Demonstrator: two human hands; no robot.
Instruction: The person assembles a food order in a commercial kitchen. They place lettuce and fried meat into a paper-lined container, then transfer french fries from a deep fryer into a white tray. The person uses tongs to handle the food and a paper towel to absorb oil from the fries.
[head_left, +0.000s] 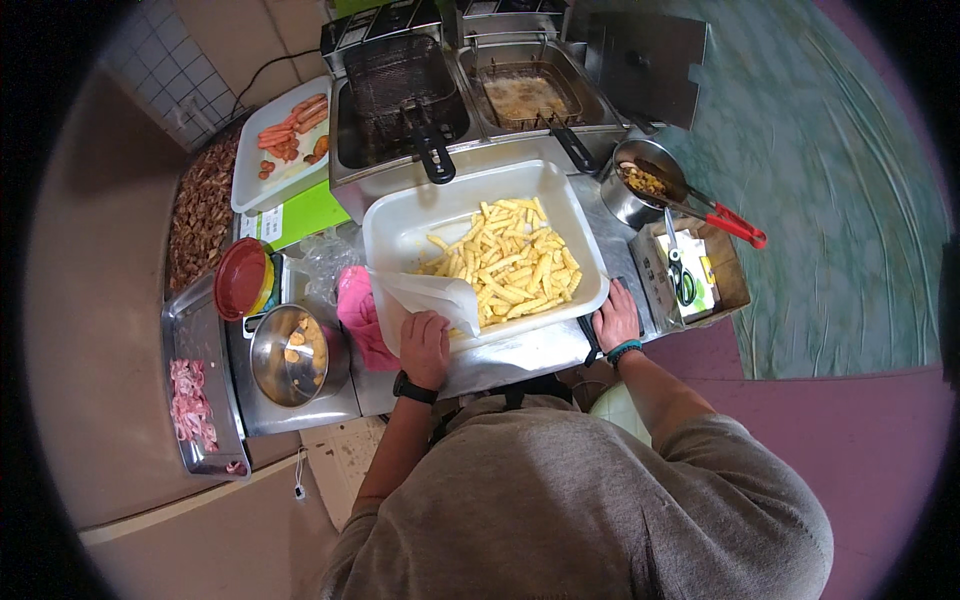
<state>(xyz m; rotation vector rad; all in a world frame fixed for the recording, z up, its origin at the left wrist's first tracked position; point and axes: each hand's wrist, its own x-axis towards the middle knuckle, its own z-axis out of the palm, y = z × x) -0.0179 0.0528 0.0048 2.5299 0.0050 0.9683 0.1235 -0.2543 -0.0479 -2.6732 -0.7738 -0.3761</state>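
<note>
Crinkle-cut fries (525, 262) lie heaped in a white plastic tub (390, 217) on the steel counter. My left hand (424, 346) pinches a translucent white sheet (435, 294), maybe paper or a bag, at the tub's near left edge. My right hand (616, 315) rests by the tub's near right corner, over a dark thing I cannot make out. Behind the tub, a wire fryer basket (397, 82) is raised over the left well. Another basket (525, 94) sits down in bubbling oil in the right well. A pink cloth (364, 319) lies against the tub's left side.
At left are a steel pot (300, 356) with breaded pieces, a red bowl (241, 279), a metal tray (202, 345) of raw meat and a sausage tub (251, 176). At right, red-handled tongs (731, 225) rest in a pot (626, 199), beside a cardboard box (724, 274) with scissors (681, 277).
</note>
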